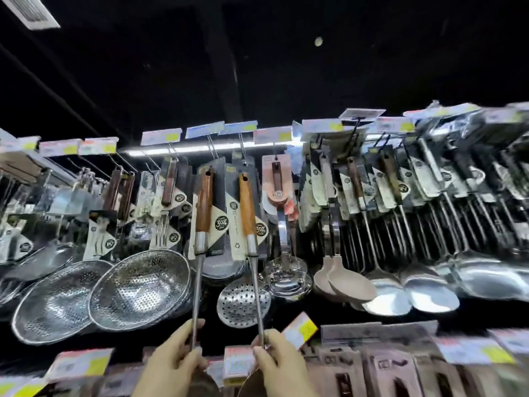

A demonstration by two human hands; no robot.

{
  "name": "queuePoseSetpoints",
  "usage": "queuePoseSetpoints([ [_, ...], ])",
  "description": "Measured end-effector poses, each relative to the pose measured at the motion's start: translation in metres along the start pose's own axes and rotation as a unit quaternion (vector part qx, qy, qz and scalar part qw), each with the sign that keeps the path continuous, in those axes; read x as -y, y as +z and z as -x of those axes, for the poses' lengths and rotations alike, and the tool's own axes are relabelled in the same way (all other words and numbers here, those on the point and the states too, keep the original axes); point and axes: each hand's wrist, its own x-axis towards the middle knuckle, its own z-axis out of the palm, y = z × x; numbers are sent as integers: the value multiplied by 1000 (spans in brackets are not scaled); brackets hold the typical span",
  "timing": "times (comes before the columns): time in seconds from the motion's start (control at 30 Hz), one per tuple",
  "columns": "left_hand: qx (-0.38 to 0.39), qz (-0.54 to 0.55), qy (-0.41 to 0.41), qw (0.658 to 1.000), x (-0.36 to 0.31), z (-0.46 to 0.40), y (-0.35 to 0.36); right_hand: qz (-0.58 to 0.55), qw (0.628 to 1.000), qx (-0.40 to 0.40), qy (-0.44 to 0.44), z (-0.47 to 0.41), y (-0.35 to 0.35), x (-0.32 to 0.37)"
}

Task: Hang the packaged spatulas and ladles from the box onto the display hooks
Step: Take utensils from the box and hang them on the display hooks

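Reaching upward, left hand [174,359] and right hand [282,365] each grip a ladle's [200,253] steel shaft.

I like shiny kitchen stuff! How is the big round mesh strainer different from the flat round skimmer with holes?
The silver mesh strainer is a deep bowl; the flat round steel skimmer is a shallow disc. The strainer looks much larger. Its holes are tiny and dense; the skimmer's are bigger and sparser. Both are shiny metal, hanging on the display.

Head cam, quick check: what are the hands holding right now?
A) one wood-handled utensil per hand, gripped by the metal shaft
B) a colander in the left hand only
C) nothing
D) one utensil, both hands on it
A: the left hand and right hand each grip a metal shaft, raising the left utensil and right utensil toward the hooks.
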Motion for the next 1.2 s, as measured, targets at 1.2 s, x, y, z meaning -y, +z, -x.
queuePoseSetpoints([
  [1.2,64,20,6,998,-94,-19,140,113,976,-185,22,-73,-239,-10],
])
